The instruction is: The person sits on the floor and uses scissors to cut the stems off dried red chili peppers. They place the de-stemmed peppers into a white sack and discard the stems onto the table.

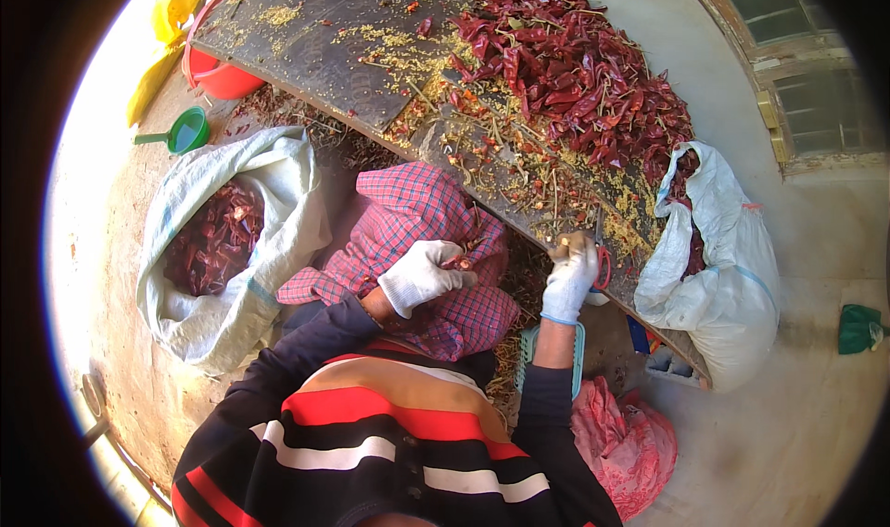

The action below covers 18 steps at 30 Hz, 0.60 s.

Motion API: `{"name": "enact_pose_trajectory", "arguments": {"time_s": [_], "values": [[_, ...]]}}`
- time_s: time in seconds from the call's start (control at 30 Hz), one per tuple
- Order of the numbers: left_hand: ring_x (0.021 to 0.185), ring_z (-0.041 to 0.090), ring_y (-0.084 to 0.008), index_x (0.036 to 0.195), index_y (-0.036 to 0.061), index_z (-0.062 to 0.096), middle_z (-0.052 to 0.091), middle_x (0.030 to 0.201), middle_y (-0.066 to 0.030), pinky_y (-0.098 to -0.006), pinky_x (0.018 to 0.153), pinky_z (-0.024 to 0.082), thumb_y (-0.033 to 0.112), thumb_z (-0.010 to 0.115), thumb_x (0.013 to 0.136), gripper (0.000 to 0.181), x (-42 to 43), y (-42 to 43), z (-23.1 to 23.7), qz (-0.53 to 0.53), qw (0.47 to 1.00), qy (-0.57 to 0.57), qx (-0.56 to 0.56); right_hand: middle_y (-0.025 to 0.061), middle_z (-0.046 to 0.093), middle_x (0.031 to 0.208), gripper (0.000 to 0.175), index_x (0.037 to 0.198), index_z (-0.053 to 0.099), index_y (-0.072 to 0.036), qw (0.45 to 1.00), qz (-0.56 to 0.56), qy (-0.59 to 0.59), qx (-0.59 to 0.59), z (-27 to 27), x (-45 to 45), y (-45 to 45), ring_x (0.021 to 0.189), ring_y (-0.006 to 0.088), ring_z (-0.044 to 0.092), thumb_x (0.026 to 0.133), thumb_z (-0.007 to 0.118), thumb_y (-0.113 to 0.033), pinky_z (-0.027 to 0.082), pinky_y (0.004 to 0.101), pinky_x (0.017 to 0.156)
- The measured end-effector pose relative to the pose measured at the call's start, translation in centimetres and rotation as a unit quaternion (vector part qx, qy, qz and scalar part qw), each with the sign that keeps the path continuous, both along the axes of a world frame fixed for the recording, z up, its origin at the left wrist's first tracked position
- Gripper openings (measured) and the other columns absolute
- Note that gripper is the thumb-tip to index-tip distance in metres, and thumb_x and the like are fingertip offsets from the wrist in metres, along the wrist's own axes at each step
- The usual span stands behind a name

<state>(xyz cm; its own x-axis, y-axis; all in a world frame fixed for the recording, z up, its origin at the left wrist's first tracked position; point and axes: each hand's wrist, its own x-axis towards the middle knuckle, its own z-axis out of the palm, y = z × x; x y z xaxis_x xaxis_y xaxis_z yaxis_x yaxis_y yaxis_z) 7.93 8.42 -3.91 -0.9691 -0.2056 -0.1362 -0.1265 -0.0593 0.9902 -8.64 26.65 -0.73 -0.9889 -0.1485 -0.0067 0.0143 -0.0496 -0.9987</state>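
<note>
My left hand (427,274), in a white knit glove, is closed around some dried red chili (457,263) above the checked cloth (410,214) over my lap. My right hand (571,273), also gloved and with dark-stained fingertips, is at the front edge of the table (445,134). Its fingers are curled, and whether anything small is between them is not clear. Just to its right lie scissors with red handles (603,266). Stems, yellow seeds (626,228) and chili bits litter the tabletop around there. A large heap of dried red chilies (570,75) covers its far right part.
On my left stands an open white woven sack (292,207) holding chilies. Another white sack (744,304) leans at the table's right end. A green dipper (189,131) and a red basin (229,80) are at far left. Below are a turquoise basket (577,367) and pink cloth (626,443).
</note>
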Motion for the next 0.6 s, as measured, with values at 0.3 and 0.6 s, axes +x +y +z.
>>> {"name": "enact_pose_trajectory", "arguments": {"time_s": [0.3,0.6], "values": [[0.069,0.059,-0.0089,0.094,0.0039,0.066,0.064,0.079,0.0009,-0.0252,0.067,0.05,0.016,0.074,0.087,0.016,0.1,-0.7,0.0,0.101,0.899,0.026,0.426,0.0144,0.064,0.074,0.014,0.084,0.067,0.0,0.852,0.147,0.239,0.442,3.1,-2.6,3.4,0.066,0.0251,0.06,0.084,0.07,-0.013,0.048,0.0364,0.065],[0.073,0.062,-0.0147,0.105,-0.002,0.063,0.067,0.089,-0.0069,-0.0272,0.068,0.051,0.006,0.067,0.087,0.019,-0.5,-1.7,0.9,0.061,0.91,0.027,0.41,0.0178,0.067,0.086,0.02,0.084,0.068,-0.003,0.815,-0.058,0.324,0.476,-1.9,-19.1,-7.5,0.082,0.0369,0.065,0.081,0.073,-0.022,0.05,0.0448,0.074]]}}
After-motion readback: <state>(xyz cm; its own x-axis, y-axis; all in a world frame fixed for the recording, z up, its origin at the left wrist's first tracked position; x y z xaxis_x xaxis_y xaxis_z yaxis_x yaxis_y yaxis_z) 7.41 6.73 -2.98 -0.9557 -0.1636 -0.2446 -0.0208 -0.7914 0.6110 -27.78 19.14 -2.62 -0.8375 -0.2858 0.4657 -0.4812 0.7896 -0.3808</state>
